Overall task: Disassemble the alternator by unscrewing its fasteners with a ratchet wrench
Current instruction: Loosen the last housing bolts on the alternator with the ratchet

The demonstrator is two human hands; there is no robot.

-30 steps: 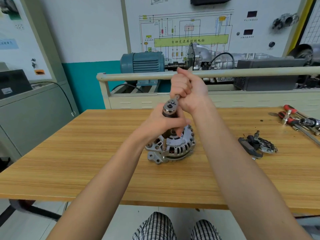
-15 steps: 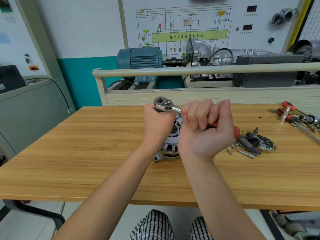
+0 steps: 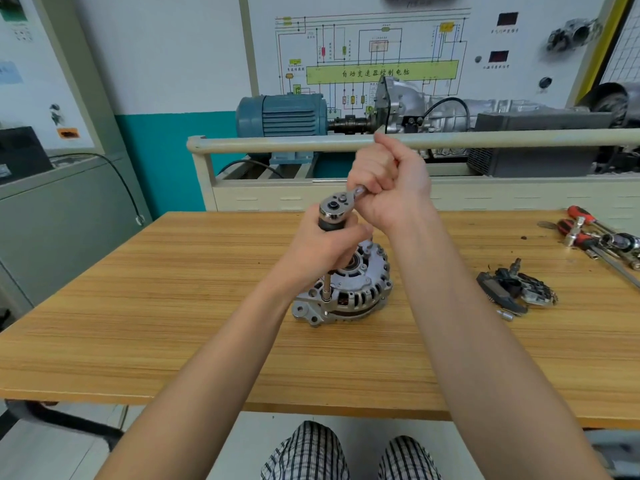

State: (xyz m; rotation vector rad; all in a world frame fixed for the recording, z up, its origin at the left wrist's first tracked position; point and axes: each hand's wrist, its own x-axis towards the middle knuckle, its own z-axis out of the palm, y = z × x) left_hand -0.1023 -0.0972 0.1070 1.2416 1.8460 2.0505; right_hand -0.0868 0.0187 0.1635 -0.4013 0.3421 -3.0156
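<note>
Alternator (image 3: 349, 289) sitting mid-table (image 3: 173, 306), with the ratchet wrench (image 3: 334, 211) standing upright over its near-left edge, the left hand (image 3: 325, 247) gripping the extension below the wrench head, the right hand (image 3: 388, 188) clenching the handle behind it, removed parts (image 3: 516, 289) lying to the alternator's right.

Silver alternator (image 3: 360, 289) upright below fingers (image 3: 349, 233); ratchet wrench (image 3: 334, 209) head above fingers, extension vertical onto housing fastener.

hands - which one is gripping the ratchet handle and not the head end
The right hand, fisted round the handle; the left hand grips below the ratchet head.
</note>
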